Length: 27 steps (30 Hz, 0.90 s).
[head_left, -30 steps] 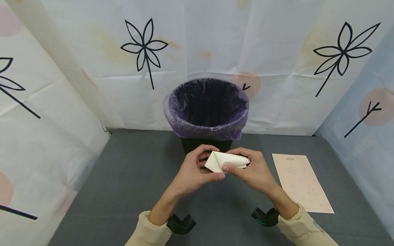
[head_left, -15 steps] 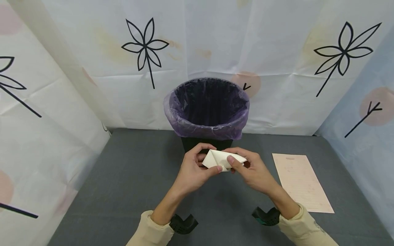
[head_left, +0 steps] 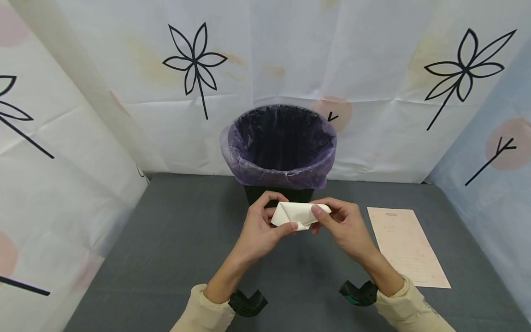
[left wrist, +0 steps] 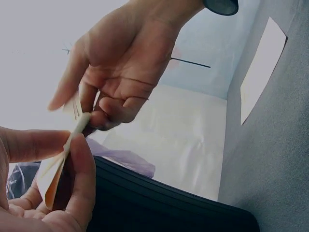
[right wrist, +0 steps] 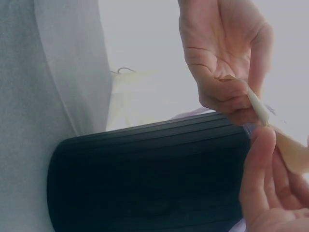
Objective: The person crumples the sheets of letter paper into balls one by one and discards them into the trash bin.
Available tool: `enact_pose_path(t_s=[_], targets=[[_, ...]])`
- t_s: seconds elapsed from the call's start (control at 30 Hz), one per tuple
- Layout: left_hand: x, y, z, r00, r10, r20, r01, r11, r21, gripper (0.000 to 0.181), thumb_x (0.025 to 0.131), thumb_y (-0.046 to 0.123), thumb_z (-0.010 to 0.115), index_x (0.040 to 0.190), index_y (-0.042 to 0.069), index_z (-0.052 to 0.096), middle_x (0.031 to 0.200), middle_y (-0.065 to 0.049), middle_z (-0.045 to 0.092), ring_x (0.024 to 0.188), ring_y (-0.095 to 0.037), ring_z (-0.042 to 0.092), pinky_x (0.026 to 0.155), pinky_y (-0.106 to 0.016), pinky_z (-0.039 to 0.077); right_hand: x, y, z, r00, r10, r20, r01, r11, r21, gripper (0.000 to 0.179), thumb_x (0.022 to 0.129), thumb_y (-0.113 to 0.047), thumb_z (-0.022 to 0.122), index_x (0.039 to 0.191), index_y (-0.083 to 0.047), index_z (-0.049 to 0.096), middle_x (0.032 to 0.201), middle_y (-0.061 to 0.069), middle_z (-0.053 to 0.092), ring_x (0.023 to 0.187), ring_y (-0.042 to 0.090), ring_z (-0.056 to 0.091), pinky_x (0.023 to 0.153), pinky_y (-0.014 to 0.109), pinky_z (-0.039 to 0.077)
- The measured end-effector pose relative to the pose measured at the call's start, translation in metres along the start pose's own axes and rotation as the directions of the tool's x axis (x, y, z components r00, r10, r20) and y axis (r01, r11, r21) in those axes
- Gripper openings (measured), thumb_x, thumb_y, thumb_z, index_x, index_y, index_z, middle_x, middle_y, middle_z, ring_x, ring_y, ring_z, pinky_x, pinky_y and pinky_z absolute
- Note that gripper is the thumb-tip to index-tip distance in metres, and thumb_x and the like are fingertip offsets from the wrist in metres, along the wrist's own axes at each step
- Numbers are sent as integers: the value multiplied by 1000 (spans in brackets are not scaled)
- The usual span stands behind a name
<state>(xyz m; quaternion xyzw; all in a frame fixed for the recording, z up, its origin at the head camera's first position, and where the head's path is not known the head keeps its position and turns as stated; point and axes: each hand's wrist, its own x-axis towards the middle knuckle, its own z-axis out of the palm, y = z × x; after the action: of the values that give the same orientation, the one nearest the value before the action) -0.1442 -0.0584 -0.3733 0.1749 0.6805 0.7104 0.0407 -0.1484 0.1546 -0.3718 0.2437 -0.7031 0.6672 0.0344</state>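
Between my two hands is a folded piece of cream paper (head_left: 296, 213), raised over the table in front of the bin. My left hand (head_left: 259, 228) pinches its left end, thumb on the near side and fingers behind. With thumb and fingers my right hand (head_left: 342, 226) pinches the other end. In the left wrist view the folded paper (left wrist: 50, 179) shows edge-on, with layers spread at the lower end. The right wrist view has the paper (right wrist: 258, 107) narrow where the fingers meet.
A black bin with a purple liner (head_left: 286, 177) stands behind the hands, against the patterned cloth backdrop (head_left: 282, 50). A pale pink printed sheet (head_left: 408, 249) lies flat on the grey table (head_left: 166, 258) at the right.
My left thumb has moved up onto the paper's lower edge. The right thumb has slid right and up along the paper, and both hands have shifted slightly.
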Motion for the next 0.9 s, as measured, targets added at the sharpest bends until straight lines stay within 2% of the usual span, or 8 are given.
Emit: enact_pose_path(t_s=[0.17,0.33,0.5,0.6,0.7,0.8,0.9], targets=[[0,0,-1,997,62,56,-59,997,-53,45,84,-13,73,120,1,49,96,-25,71,77,-20,68,69,-31,59,1,-3,-1,996,-75,37,70,990,124,19,104,4,50,107,17,64,94,9,70,72,20,64,64,31,58],[-1,1,-2,985,133,109,-126,990,-66,42,85,-14,72,117,0,48,96,-25,70,78,-19,64,65,-28,56,1,-4,-2,991,-108,83,89,973,213,22,106,2,48,107,8,68,95,7,70,74,18,64,67,29,58],[-2,1,-3,972,187,145,-183,982,-44,39,86,-13,72,116,0,50,92,-24,70,75,-16,63,59,-27,53,0,-5,-3,988,-117,104,88,965,247,24,107,1,47,109,0,70,97,6,70,77,16,64,67,27,57],[-2,1,-3,968,212,137,-208,977,-46,37,86,-13,72,115,-2,53,94,-24,71,78,-17,64,61,-28,55,0,-5,-2,988,-127,89,103,967,231,22,106,2,47,109,2,69,97,6,69,78,17,63,67,28,57],[-2,0,-2,963,240,122,-240,971,-19,31,86,-12,73,112,-3,60,97,-21,70,83,-18,66,68,-29,57,0,-6,-1,986,-156,62,143,975,172,19,104,4,50,107,6,68,96,6,69,75,17,63,65,29,57],[-2,0,-1,956,268,118,-276,960,50,26,86,-8,75,109,0,65,100,-13,70,85,-18,65,70,-29,56,-1,-7,1,982,-183,42,178,979,100,15,103,5,53,104,10,67,93,5,68,73,17,63,64,28,56],[-3,0,1,953,280,114,-293,949,118,25,87,-4,76,110,3,68,101,-8,69,82,-17,65,67,-29,56,-1,-7,2,984,-177,27,175,983,48,14,103,3,55,102,10,66,90,4,67,71,18,61,63,28,54]])
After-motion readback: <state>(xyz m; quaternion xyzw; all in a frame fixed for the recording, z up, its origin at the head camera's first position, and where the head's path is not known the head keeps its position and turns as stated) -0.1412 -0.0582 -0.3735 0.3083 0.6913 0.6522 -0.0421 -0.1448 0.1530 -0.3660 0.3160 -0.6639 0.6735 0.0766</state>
